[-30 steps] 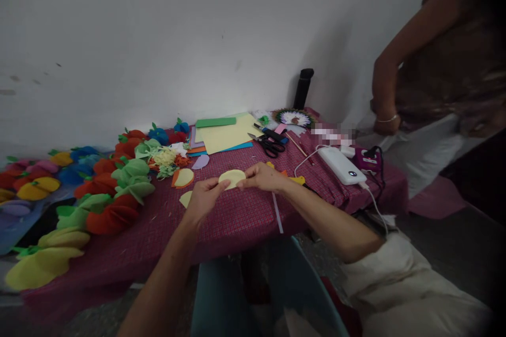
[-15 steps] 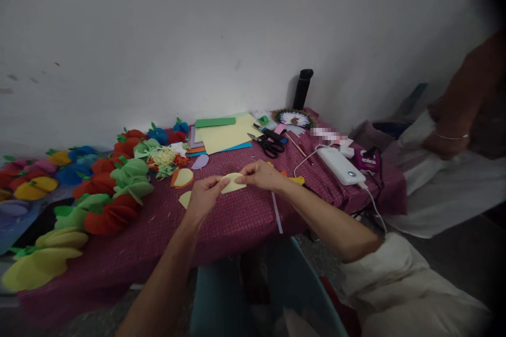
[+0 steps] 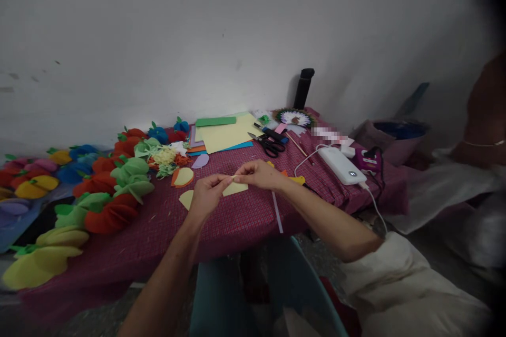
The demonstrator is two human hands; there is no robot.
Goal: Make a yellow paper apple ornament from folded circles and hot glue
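A pale yellow paper piece (image 3: 236, 188) is pinched between my two hands above the tablecloth. My left hand (image 3: 207, 193) grips its left side between thumb and fingers. From the right, my right hand (image 3: 259, 175) closes on its upper edge, and the fingertips of both hands nearly meet. Fingers hide the top of the piece. Another pale yellow paper piece (image 3: 185, 199) lies on the cloth just left of my left hand. Behind it rest a yellow cut-out (image 3: 184, 176) on an orange one and a lilac cut-out (image 3: 201, 161).
Colourful paper pumpkins (image 3: 113, 216) crowd the table's left side. Paper sheets (image 3: 223, 137), black scissors (image 3: 269, 145) and a black bottle (image 3: 303, 89) stand or lie at the back. A white power bank (image 3: 342, 166) with cables is at right. Another person's arm (image 3: 484, 110) shows far right.
My fingertips have come closer together over the top of the yellow paper piece, covering more of it. The other person's arm has shifted right, uncovering a bucket-like container.
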